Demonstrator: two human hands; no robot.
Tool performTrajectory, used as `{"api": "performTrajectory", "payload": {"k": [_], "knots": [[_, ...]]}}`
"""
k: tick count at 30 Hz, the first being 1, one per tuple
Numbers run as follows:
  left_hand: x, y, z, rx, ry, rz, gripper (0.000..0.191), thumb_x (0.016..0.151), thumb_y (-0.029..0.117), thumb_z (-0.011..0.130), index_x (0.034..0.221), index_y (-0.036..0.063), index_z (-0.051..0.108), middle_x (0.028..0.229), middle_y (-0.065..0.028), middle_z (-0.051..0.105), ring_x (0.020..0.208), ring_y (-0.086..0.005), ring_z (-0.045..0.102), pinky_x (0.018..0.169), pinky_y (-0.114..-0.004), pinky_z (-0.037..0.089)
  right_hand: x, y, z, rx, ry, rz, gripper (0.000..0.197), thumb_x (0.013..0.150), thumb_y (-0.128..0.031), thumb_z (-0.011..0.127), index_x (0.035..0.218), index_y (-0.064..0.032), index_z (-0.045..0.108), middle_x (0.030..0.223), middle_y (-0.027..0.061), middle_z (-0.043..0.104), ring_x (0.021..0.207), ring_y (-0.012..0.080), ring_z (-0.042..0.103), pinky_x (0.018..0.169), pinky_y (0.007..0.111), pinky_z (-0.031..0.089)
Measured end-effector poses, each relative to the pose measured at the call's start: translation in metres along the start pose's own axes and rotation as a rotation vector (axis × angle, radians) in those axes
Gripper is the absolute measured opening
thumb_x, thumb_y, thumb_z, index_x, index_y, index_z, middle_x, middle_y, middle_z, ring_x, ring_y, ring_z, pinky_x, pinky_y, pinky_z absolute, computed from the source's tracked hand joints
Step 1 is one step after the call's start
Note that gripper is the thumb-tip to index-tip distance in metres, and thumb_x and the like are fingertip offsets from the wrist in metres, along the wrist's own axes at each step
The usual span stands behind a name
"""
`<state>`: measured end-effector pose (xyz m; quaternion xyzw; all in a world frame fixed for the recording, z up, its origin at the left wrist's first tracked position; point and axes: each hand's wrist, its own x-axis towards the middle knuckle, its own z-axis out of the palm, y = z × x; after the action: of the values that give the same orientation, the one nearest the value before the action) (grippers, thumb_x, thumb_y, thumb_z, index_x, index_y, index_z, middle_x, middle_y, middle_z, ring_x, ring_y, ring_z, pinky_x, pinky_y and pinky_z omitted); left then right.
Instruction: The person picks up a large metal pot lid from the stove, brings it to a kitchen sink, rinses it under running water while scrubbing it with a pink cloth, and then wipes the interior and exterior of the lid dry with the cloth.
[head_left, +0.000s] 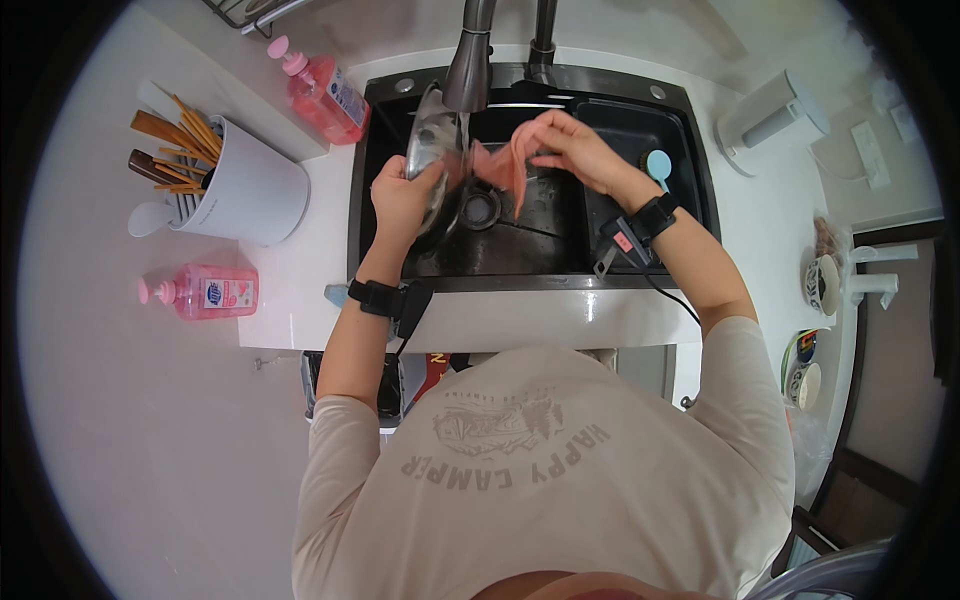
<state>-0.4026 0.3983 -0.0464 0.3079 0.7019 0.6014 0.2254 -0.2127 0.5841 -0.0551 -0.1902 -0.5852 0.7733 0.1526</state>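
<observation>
My left hand (405, 191) grips the rim of a round, shiny metal vessel (429, 135), a bowl or a lid, tilted on its edge over the left basin. From the pull-down faucet (469, 71) a stream of water (464, 135) runs down beside it. Pinched in my right hand (574, 146) is a pink cloth (502, 165), which hangs over the basin just right of the water. Below them lies the drain (480, 208) of the black sink (510, 251). The vessel's far side is partly hidden by the faucet head.
Pink soap bottles (330, 97) (221, 291) and a white utensil holder (244, 180) stand at the left. A blue-handled brush (658, 166) rests in the right basin. On the right counter are a white electric kettle (776, 124) and a patterned bowl (821, 285).
</observation>
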Motion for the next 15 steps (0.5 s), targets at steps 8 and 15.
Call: {"api": "performTrajectory", "payload": {"k": [8, 15], "knots": [[-0.02, -0.009, 0.007, 0.582, -0.245, 0.321, 0.025, 0.071, 0.016, 0.071, 0.075, 0.0014, 0.051, 0.061, -0.0114, 0.053, 0.054, -0.0175, 0.05, 0.052, -0.031, 0.041, -0.004, -0.043, -0.014, -0.141, 0.206, -0.142, 0.015, 0.094, -0.024, 0.051, 0.098, -0.0106, 0.056, 0.091, -0.0021, 0.056, 0.087, 0.0067, 0.053, 0.08, 0.025, 0.047], [-0.042, -0.024, 0.013, 0.807, -0.576, 0.607, 0.02, 0.073, 0.017, 0.065, 0.076, 0.0062, 0.049, 0.072, -0.0106, 0.056, 0.07, -0.0314, 0.058, 0.059, -0.04, 0.045, -0.011, -0.058, -0.02, -0.409, 0.325, -0.321, 0.018, 0.091, -0.021, 0.055, 0.098, -0.005, 0.06, 0.084, -0.0012, 0.059, 0.077, 0.0068, 0.054, 0.07, 0.022, 0.046]]}}
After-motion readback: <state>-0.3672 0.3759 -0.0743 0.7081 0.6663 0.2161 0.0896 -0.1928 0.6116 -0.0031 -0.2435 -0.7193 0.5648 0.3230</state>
